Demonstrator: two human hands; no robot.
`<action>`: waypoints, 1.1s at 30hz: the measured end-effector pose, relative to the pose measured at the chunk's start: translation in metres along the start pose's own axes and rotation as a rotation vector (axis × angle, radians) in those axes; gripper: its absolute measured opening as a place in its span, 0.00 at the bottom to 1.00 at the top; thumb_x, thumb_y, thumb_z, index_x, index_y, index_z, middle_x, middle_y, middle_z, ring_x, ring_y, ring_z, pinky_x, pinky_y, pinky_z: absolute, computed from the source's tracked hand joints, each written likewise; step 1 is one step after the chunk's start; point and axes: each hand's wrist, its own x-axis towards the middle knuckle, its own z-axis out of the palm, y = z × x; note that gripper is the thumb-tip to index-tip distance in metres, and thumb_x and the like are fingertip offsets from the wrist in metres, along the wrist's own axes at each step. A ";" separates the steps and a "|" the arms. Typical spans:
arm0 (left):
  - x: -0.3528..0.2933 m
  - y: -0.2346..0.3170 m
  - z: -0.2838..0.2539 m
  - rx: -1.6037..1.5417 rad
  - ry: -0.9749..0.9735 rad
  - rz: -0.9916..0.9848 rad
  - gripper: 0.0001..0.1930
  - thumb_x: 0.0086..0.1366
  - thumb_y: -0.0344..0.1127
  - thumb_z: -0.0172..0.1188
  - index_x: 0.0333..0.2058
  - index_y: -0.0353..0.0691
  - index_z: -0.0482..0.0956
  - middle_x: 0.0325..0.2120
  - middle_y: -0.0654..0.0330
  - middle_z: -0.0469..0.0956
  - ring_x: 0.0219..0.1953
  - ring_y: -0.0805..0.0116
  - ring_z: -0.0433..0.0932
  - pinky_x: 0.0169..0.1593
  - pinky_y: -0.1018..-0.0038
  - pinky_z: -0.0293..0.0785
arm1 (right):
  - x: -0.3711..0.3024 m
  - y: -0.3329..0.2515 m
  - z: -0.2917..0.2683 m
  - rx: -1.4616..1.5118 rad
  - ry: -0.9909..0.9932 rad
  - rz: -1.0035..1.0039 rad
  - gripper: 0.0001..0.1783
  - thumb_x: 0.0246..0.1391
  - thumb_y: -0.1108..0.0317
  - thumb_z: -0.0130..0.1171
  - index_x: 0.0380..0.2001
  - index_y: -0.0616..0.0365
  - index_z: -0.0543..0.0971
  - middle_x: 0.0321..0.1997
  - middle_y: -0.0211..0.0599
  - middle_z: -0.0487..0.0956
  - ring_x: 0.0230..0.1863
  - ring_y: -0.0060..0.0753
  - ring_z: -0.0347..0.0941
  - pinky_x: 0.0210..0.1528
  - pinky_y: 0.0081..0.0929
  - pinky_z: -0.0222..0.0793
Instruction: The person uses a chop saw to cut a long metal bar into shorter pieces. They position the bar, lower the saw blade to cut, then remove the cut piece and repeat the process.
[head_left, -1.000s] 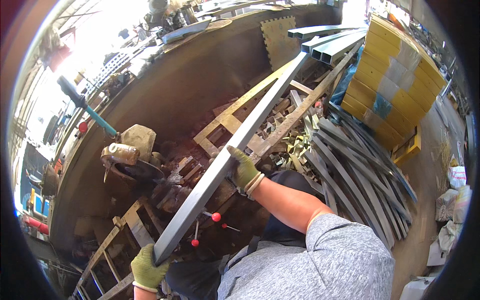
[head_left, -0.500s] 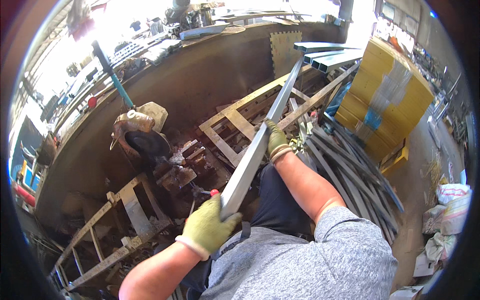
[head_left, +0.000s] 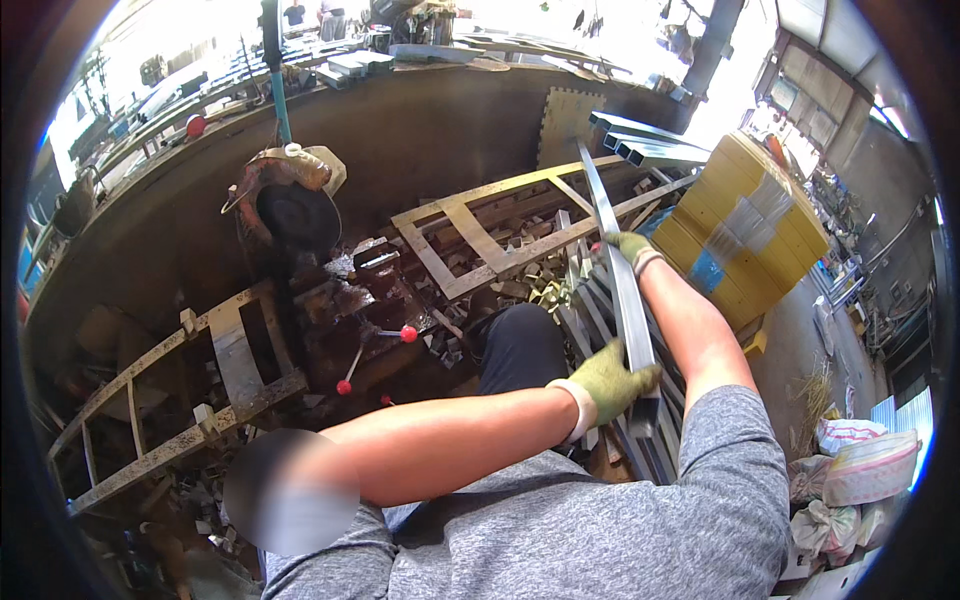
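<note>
- Hands in green gloves both grasp one long grey metal bar [head_left: 629, 312]; the left hand [head_left: 608, 388] is closed around it close to its near end.
- Farther along the same bar, the right hand [head_left: 634, 248] grips it from the right side.
- Past the right hand, the bar runs on, away from the body, its far end near several square tubes [head_left: 652, 154] with open ends; whether they touch, I cannot tell.
- Below both hands lies a pile of long grey metal pieces [head_left: 664, 445].
- To the left of the right hand and beyond it, a ladder-like frame [head_left: 476, 236] lies among small offcuts.
- Right of the right hand, just beside it, stands a yellow stack [head_left: 757, 257] with clear and blue wrapping on its side.
- Left of the left hand, a machine carries a lever with a red knob [head_left: 408, 334]; farther left and higher is a dark round part [head_left: 298, 216].
- Well left of the left hand, past that lever, rests a second frame [head_left: 236, 350].
- Far to the right of the left hand, pale sacks [head_left: 870, 470] are heaped.
</note>
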 end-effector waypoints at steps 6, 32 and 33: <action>0.008 -0.048 -0.022 0.027 0.043 0.073 0.44 0.83 0.49 0.74 0.83 0.24 0.69 0.76 0.35 0.81 0.78 0.49 0.81 0.79 0.61 0.79 | -0.022 0.069 -0.090 -0.683 0.178 -0.045 0.34 0.54 0.47 0.88 0.56 0.61 0.96 0.52 0.49 0.97 0.52 0.46 0.95 0.59 0.44 0.87; -0.250 -0.258 -0.300 -0.370 1.233 -0.134 0.27 0.90 0.48 0.67 0.79 0.45 0.79 0.70 0.54 0.88 0.63 0.58 0.90 0.62 0.61 0.88 | -0.050 0.412 -0.051 -0.482 0.335 0.307 0.72 0.53 0.40 0.88 0.89 0.70 0.65 0.85 0.72 0.76 0.86 0.67 0.74 0.89 0.46 0.68; -0.250 -0.253 -0.295 -0.374 1.244 -0.125 0.26 0.89 0.48 0.68 0.77 0.46 0.80 0.68 0.54 0.89 0.60 0.60 0.91 0.60 0.63 0.88 | -0.030 0.403 -0.042 -0.538 0.438 0.335 0.66 0.54 0.41 0.87 0.86 0.69 0.70 0.83 0.71 0.79 0.85 0.66 0.76 0.87 0.47 0.71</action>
